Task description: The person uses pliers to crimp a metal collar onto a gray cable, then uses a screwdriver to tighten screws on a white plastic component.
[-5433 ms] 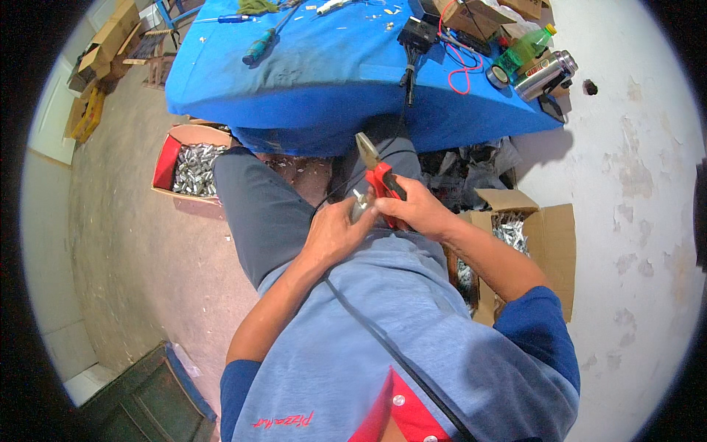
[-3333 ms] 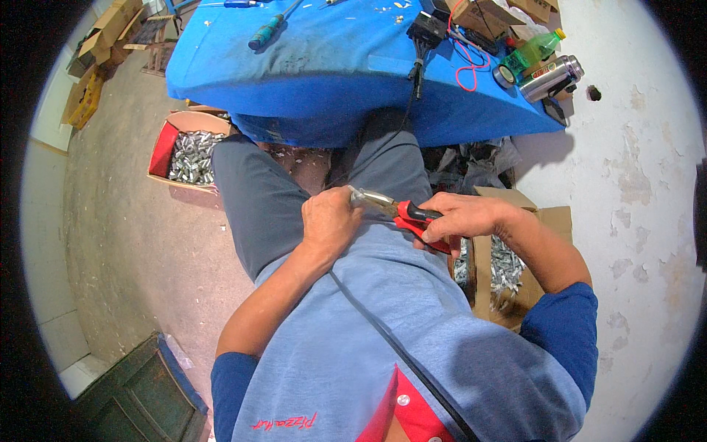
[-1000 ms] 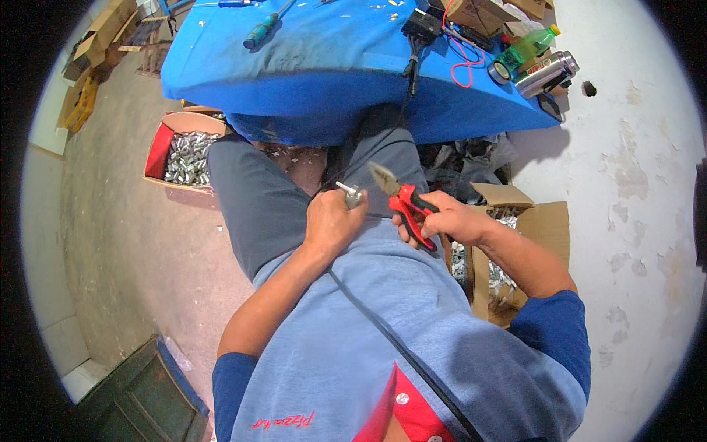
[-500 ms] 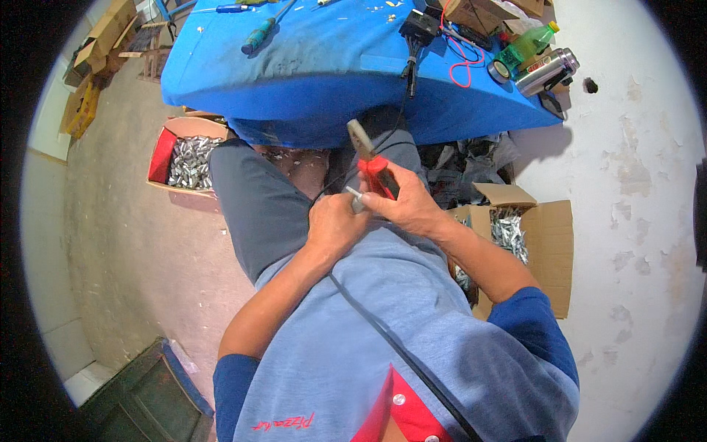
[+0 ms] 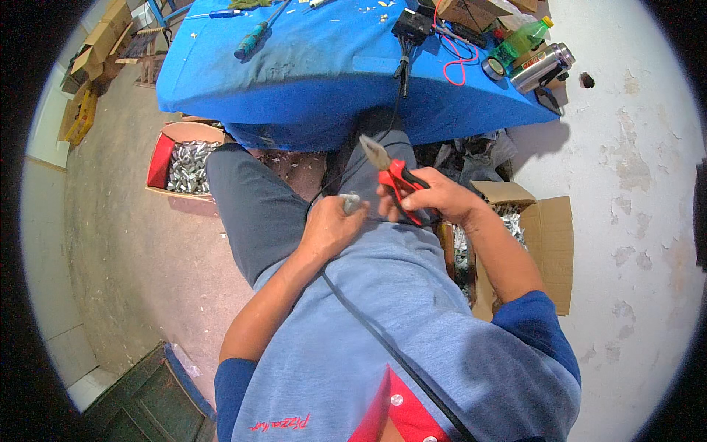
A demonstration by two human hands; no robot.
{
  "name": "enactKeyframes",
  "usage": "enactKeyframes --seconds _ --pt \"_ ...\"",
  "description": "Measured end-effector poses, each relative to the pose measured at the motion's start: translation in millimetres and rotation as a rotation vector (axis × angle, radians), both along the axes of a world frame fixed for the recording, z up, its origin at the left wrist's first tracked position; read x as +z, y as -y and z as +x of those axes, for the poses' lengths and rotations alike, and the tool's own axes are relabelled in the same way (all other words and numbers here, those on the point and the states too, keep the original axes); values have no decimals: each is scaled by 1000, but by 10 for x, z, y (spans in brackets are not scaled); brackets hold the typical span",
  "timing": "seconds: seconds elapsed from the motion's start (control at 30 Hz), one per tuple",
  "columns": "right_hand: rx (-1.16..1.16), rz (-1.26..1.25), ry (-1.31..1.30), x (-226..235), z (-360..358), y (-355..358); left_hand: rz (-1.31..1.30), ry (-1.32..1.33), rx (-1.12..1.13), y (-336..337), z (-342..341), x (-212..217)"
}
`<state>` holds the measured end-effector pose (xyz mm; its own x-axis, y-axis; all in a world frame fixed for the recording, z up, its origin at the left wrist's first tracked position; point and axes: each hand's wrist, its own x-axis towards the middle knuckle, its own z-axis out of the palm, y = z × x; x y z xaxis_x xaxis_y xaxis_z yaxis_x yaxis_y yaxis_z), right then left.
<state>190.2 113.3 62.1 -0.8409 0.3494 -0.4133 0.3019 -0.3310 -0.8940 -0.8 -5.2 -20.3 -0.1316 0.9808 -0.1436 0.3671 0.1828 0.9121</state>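
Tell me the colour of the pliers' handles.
Red with black, on the metal-nosed pliers in the right hand; head view.

Probably workshop; tool-strewn bench [image 5: 309, 66]

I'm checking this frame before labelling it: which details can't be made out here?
- Small silvery metal piece in the left hand: head view, fingers cover most of it, its shape is unclear.
- Red-handled pliers: the right hand hides the handle ends.
- Silvery parts in the brown cardboard box on the right: the forearm covers most; too small.
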Motion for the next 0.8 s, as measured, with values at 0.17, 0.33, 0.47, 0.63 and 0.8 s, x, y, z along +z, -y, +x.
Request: enactKeyframes --seconds 0.17,0.33,0.47,0.63,0.8 --pt "196 -160 221 210 198 -28 -58 -38 41 -14 -3 104" --pt "273 -171 341 213 208 -84 -33 -66 63 -16 20 65" --pt "247 -190 297 250 220 -73 -65 -103 53 -15 8 68" --pt "311 -193 360 393 139 -41 -4 -121 71 -5 20 0" --pt "348 -270 361 364 118 -104 68 -202 29 2 28 27"
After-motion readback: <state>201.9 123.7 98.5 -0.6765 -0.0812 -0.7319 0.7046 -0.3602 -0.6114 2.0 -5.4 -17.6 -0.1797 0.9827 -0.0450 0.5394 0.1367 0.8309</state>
